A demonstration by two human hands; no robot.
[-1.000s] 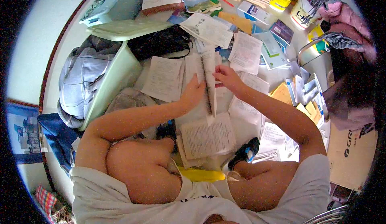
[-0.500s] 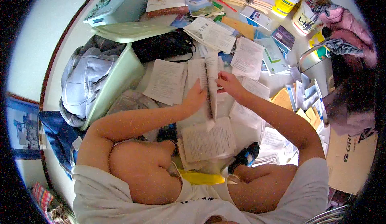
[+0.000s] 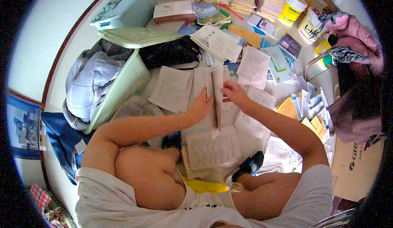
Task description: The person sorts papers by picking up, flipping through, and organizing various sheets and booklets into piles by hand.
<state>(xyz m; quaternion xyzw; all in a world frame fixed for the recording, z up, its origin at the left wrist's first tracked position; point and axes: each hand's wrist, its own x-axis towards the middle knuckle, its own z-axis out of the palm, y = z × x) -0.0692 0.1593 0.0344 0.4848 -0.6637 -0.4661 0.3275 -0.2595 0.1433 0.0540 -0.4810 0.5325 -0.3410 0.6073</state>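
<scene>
Between my hands, a booklet of printed sheets point(image 3: 218, 80) stands nearly on edge, with its pages partly parted. My left hand point(image 3: 200, 105) grips it from the left, fingers partly hidden behind the pages. My right hand point(image 3: 234, 93) has its fingers closed in a pinch at the right side of the booklet. Below them, a stack of printed papers point(image 3: 213, 148) lies on the floor between my feet. More printed sheets point(image 3: 171, 86) lie to the left of the booklet, and another sheet stack point(image 3: 254, 66) lies to the upper right.
A pale green bin point(image 3: 123, 91) with clothes stands at left, a black bag point(image 3: 170, 53) behind it. Piled papers point(image 3: 231, 1) line the back. Buckets point(image 3: 292, 9), envelopes point(image 3: 315, 105) and a cardboard box point(image 3: 354, 170) are at right. My shoe point(image 3: 249, 165) is near the papers.
The whole view has shifted slightly down and to the right. Both hands keep hold of the booklet, which stays upright with only a small change in its pages.
</scene>
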